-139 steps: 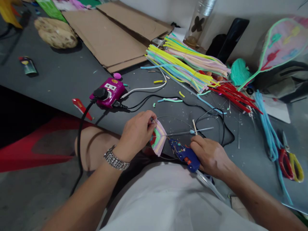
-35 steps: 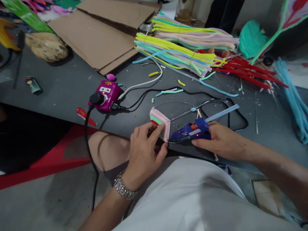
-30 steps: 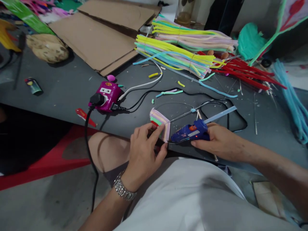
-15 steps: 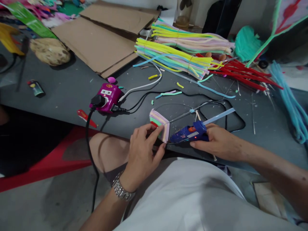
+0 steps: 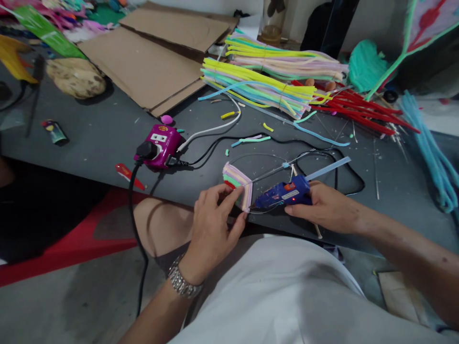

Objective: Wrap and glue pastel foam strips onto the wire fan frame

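Surface (image 5: 96, 129) open left of purple power socket (image 5: 163, 145) and right of looped black cable (image 5: 287, 141). Cable obstructs reach just beyond glue gun (image 5: 283, 192); pipe-cleaner bundles (image 5: 258, 86) and cardboard (image 5: 143, 71) block farther back.

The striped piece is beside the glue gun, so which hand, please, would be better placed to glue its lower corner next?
Probably the right hand: it grips the glue gun, which points toward the striped piece. The left hand lies on that piece, seemingly steadying it.
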